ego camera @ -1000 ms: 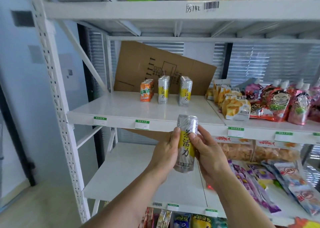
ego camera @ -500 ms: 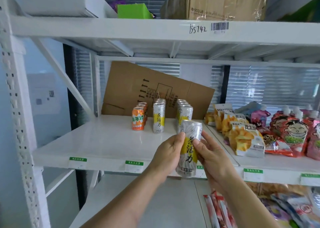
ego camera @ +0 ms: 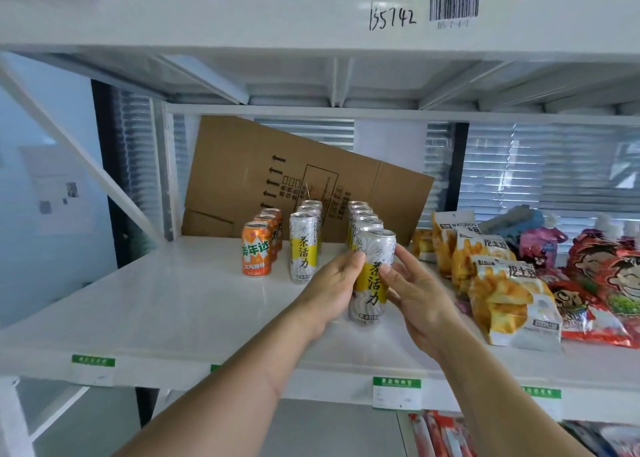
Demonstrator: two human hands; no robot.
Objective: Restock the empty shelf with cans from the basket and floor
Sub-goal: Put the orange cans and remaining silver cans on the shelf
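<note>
A silver-and-yellow can (ego camera: 371, 276) is held upright between the left hand (ego camera: 330, 288) and right hand (ego camera: 414, 293), fingers curled round its sides, on the white shelf (ego camera: 156, 304) at the front of a can row (ego camera: 362, 219). Snack bags (ego camera: 509, 300) are crowded just beside it; a cardboard sheet (ego camera: 270, 172) is leaned behind.

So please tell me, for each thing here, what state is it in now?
silver-and-yellow can: upright, held by both hands
left hand: grips the can
right hand: fingers on the can
orange cans: upright, in a row
silver cans: upright, two rows
cardboard sheet: leaning, tilted
snack bags: lying down
</note>
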